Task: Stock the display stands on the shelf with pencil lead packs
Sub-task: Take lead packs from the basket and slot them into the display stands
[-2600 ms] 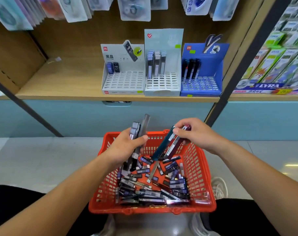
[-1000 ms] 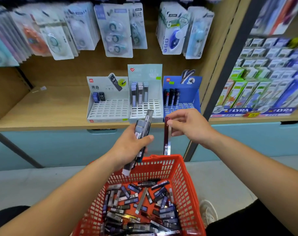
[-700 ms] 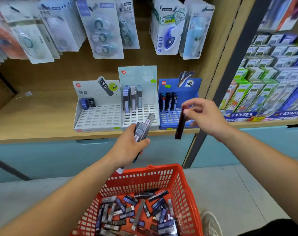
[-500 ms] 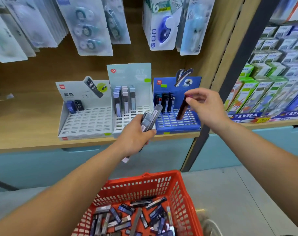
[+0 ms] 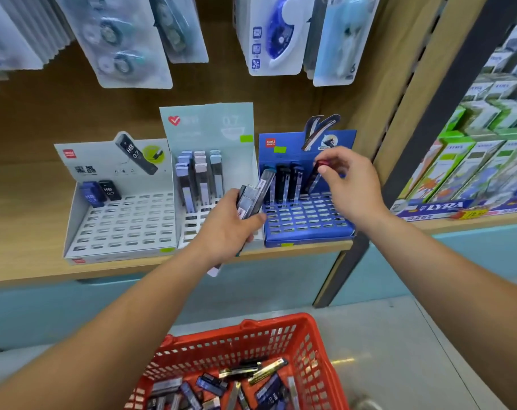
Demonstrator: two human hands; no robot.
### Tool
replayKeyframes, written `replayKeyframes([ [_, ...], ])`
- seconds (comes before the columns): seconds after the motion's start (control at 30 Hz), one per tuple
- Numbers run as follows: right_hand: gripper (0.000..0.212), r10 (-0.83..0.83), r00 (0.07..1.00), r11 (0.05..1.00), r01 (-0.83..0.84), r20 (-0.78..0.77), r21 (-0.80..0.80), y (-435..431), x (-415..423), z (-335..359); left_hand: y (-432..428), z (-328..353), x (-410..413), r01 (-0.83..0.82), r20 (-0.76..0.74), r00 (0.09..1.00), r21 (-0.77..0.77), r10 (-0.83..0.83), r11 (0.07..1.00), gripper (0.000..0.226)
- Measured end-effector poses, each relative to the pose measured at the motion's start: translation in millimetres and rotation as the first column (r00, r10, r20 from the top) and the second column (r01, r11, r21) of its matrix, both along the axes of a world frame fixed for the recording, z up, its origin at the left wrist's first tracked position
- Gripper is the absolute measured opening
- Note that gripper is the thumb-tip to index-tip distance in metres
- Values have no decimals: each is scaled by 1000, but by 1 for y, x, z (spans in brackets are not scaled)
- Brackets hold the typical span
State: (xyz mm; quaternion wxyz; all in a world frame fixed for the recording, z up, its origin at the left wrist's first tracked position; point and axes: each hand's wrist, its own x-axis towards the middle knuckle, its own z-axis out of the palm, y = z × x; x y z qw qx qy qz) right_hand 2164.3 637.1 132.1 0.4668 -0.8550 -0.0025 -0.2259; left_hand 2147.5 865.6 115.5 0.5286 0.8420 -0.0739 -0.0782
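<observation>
on the shelf (image 5: 29, 202), white stand (image 5: 118, 229) with 2 short packs (image 5: 99, 193). left hand (image 5: 224, 232) gripping a bundle of clear packs (image 5: 255, 196) before the pale stand (image 5: 210, 128). right hand (image 5: 351, 184) pinching a dark red pack (image 5: 313, 180), tilted, lower end at the back row of the blue stand (image 5: 304, 223).

Grey display stand (image 5: 118, 229): pale grey with a white slot grid, a red logo square and a lime disc on the backboard. Teal display stand (image 5: 207, 128): pale teal card, red heart, lime sticker. Blue display stand (image 5: 307, 224): saturated blue including the grid, red logo, lime sticker. Lead pack (image 5: 314, 180) pinched in my right hand (image 5: 351, 184): dark maroon with a red cap. Lead packs (image 5: 252, 199) gripped in my left hand (image 5: 227, 232): smoky translucent grey with a white barcode label. Basket (image 5: 251, 341): orange-red lattice. Shelf (image 5: 29, 202): light wood grain.
</observation>
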Motion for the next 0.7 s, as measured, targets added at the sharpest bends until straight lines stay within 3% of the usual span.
replayKeyframes([
  [0.7,24,55,998,999,-55,-40,2,0,9,-8,5,-5,-9,-29,-55,998,-131,22,991,15],
])
